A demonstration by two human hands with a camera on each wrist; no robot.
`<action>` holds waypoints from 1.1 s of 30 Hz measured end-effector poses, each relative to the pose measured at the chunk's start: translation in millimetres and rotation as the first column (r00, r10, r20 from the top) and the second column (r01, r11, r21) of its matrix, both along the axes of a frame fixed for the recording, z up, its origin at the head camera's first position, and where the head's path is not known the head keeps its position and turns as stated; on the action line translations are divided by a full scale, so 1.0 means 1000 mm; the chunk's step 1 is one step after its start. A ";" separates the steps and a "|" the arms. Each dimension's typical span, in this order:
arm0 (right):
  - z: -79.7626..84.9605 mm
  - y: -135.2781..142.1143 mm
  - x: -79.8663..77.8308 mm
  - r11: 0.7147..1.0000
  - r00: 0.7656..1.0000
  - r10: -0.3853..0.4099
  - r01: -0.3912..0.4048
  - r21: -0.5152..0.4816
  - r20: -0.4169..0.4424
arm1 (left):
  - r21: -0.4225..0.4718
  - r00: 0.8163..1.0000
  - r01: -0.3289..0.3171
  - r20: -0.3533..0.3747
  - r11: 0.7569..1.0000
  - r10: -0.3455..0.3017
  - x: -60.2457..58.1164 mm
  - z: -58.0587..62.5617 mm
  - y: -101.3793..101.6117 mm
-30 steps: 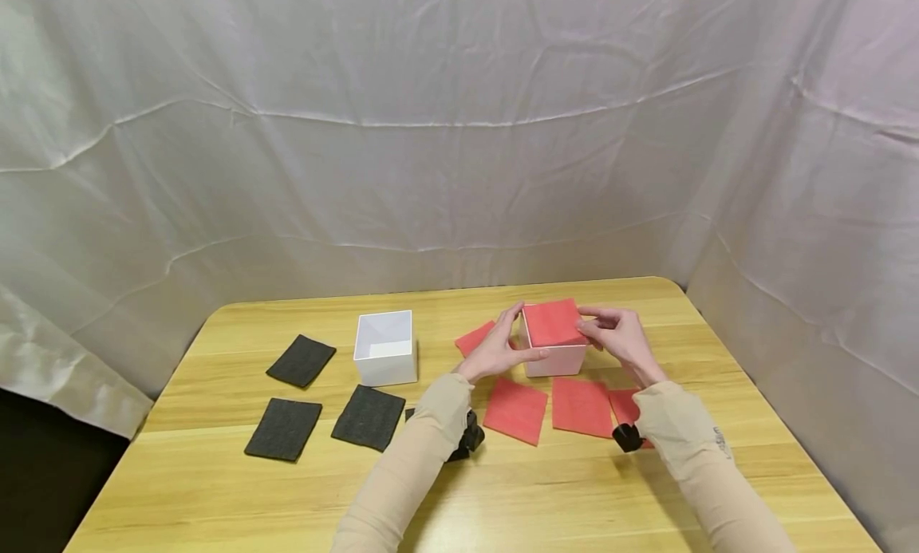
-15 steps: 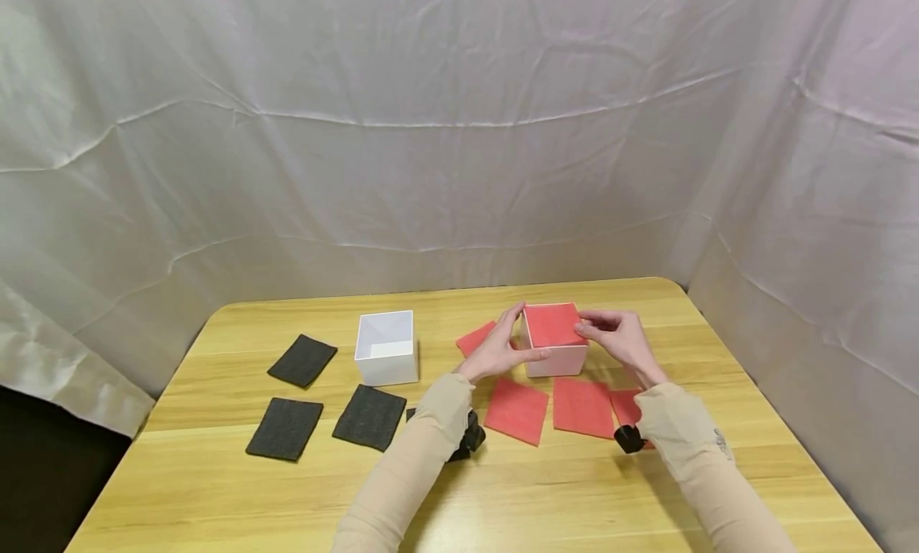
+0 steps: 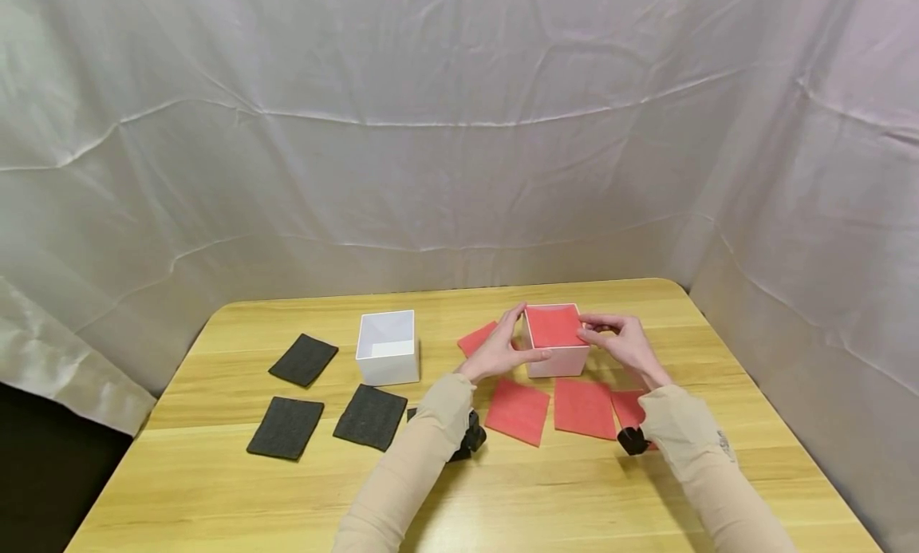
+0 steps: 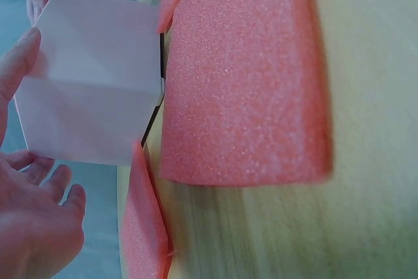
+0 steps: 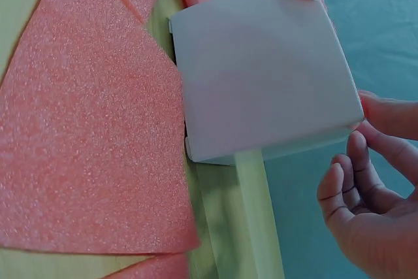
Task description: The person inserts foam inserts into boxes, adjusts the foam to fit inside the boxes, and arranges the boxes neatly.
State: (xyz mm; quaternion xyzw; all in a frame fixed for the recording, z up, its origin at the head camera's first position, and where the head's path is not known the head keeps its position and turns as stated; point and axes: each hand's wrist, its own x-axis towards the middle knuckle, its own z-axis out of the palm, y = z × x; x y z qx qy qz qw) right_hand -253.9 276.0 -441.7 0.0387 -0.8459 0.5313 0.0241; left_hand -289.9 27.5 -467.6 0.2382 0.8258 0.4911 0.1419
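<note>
A white box [image 3: 557,366] stands right of the table's middle, with a red foam sheet [image 3: 553,328] lying at the level of its rim. My left hand [image 3: 495,353] holds the box's near left corner, thumb on the front face and fingers on the left side, as the left wrist view shows. At the right rim, my right hand [image 3: 623,345] pinches the sheet's edge between thumb and index finger. Its other fingers curl loosely beside the box in the right wrist view. Both wrist views hide the inside of the box.
Several red foam sheets [image 3: 517,411] lie around the box. Further left stands a second white box [image 3: 388,368], open-topped. Several black sheets [image 3: 285,428] lie left of and in front of it, one partly under the left forearm. Pale curtains [image 3: 445,186] surround the wooden table [image 3: 546,505].
The red sheet has sunk from tilted above the rim to about level inside it. My right hand has stayed at the right rim; the left hand has kept its hold on the box.
</note>
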 end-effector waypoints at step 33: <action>0.000 0.001 -0.013 0.913 0.978 0.199 -0.163 0.375 -0.057 | -0.182 0.947 -0.265 -0.234 0.947 0.219 0.007 0.014 0.018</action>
